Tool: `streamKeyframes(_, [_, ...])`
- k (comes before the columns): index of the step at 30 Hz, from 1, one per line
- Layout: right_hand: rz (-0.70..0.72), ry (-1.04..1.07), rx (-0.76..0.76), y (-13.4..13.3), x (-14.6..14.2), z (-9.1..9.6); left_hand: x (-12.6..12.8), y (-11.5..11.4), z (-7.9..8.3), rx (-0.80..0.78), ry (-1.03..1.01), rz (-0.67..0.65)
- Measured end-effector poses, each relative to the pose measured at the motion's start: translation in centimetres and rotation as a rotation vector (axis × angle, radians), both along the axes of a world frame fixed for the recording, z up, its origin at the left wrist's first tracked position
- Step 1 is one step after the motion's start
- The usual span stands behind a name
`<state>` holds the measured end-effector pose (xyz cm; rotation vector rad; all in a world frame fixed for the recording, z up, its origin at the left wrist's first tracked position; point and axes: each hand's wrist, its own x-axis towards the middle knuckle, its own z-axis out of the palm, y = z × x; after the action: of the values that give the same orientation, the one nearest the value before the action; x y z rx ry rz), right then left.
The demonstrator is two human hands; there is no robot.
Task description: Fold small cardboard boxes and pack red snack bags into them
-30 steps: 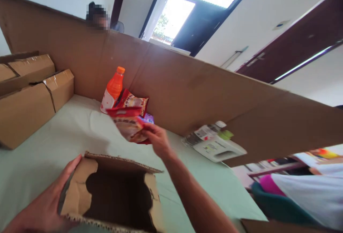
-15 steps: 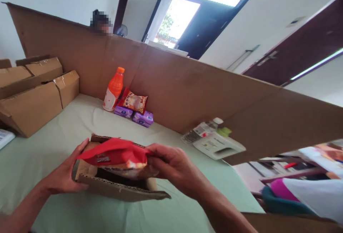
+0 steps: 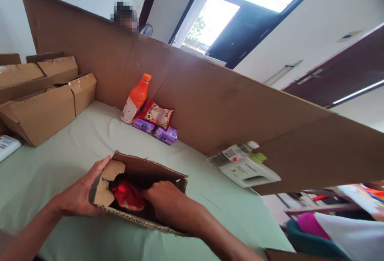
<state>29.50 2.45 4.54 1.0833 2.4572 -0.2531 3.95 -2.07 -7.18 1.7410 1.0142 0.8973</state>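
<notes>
In front of me an open cardboard box (image 3: pixel 150 161) rests on the pale green cloth. My left hand (image 3: pixel 82 191) grips the box's left end, thumb on the far side and fingers round the near side. Deep in the box is my right hand (image 3: pixel 166 201), its fingertips at a red snack packet (image 3: pixel 127 195). The packet lies inside near the left end, its lower part in shadow. My right fingers are curled, closed against the packet's edge.
Along the cardboard wall (image 3: pixel 216 105) stand an orange drink bottle (image 3: pixel 135 99), another snack packet (image 3: pixel 157 113) and two purple tissue packs (image 3: pixel 166 134). A white jug (image 3: pixel 250 171) and a clear bottle (image 3: pixel 231 155) lie to the right. Cardboard boxes (image 3: pixel 57 103) stand left. A person (image 3: pixel 124 17) is behind the wall.
My right hand has lowered the red packet from above the box down into it. The box has tipped slightly, showing more of its inside. The view has shifted a little.
</notes>
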Motion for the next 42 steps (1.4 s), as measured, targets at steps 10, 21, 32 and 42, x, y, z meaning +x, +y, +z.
streamKeyframes(10, [-0.153,0.057,0.118,1.5,1.1,0.9,-0.1,0.5,-0.1,-0.02,0.04,-0.023])
streamKeyframes(21, [-0.353,0.768,0.303,-5.6,9.6,0.3,-0.6,-0.4,1.1,0.277,0.273,0.129])
streamKeyframes(32, [-0.316,1.11,0.488,-5.1,9.3,-2.5,2.4,-1.1,2.8,0.347,0.29,0.366])
streamKeyframes(42, [-0.024,0.836,0.52,-4.3,8.8,-7.5,1.8,0.0,2.1,0.369,0.285,0.263])
